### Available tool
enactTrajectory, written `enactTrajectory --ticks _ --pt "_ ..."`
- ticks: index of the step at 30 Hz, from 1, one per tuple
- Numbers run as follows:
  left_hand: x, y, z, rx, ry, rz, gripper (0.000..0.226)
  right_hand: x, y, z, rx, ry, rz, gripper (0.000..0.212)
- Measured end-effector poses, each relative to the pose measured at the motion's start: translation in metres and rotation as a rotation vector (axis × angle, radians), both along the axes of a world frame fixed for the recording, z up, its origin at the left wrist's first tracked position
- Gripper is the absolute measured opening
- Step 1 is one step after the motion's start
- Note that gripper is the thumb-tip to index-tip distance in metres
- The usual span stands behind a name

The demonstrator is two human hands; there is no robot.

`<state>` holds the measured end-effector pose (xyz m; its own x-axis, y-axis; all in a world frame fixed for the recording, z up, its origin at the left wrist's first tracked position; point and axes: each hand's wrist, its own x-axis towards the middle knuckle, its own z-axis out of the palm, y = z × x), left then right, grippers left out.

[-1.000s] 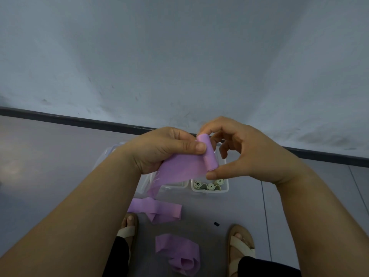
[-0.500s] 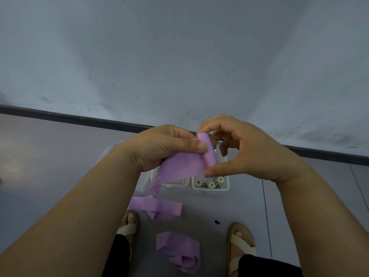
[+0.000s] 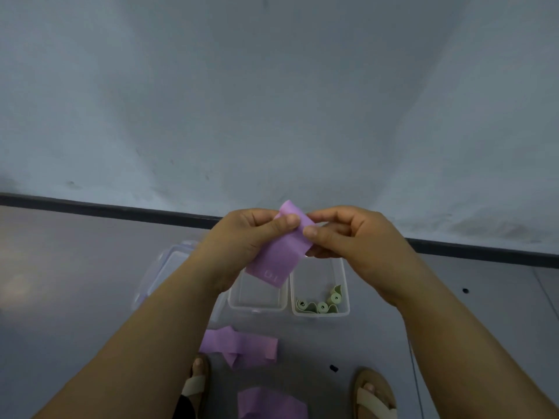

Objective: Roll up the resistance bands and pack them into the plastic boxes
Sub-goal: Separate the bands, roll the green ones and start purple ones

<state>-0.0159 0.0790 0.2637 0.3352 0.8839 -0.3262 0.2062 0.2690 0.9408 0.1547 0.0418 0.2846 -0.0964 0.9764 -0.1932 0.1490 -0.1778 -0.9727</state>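
I hold a purple resistance band [image 3: 278, 255] in the air above two clear plastic boxes. My left hand [image 3: 251, 234] pinches its rolled top edge with thumb and fingers, and my right hand [image 3: 348, 234] pinches the same roll from the right. The band's loose end with pale lettering hangs down over the left box [image 3: 257, 305], which looks bare inside. The right box [image 3: 320, 309] holds several rolled green bands [image 3: 322, 305].
More purple bands lie loose on the grey floor: one [image 3: 242, 347] just in front of the boxes, another [image 3: 269, 403] between my sandalled feet. A clear lid [image 3: 163, 267] lies left of the boxes. A dark skirting strip [image 3: 121, 211] runs along the wall.
Both hands have moved closer together on the roll. The hanging part of the purple band is shorter now, and its tail has lifted off the floor.
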Motion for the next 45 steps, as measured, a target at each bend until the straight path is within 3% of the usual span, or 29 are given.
enactTrajectory --ticks 4,16,20,24,32,37,45 --pt "0.0031 -0.0018 0.0031 0.097 0.095 -0.024 0.046 -0.0015 0.0028 -0.0022 0.030 0.031 -0.080 0.010" --pt "-0.0010 -0.0001 -0.0015 0.021 -0.034 -0.064 0.019 0.0015 0.0035 -0.0025 0.118 -0.080 -0.165 0.020" --pt "-0.0015 0.0003 0.0002 0.004 -0.108 -0.105 0.026 0.0019 0.0031 -0.0013 0.184 -0.179 -0.162 0.026" --pt "-0.0008 0.0008 0.0005 0.023 -0.130 -0.114 0.048 0.0004 0.0019 -0.0012 0.219 -0.210 -0.143 0.026" --pt "0.0006 0.0017 -0.0030 0.053 -0.170 -0.035 0.039 -0.0016 0.0024 0.0008 0.183 -0.161 -0.122 0.030" --pt "-0.0024 0.0020 -0.0029 0.075 -0.172 -0.042 0.039 -0.0010 0.0032 -0.0013 -0.009 0.008 -0.098 0.011" --pt "-0.0015 0.0016 -0.0011 0.055 -0.215 -0.051 0.039 -0.0029 0.0023 0.0003 0.033 -0.054 -0.076 0.007"
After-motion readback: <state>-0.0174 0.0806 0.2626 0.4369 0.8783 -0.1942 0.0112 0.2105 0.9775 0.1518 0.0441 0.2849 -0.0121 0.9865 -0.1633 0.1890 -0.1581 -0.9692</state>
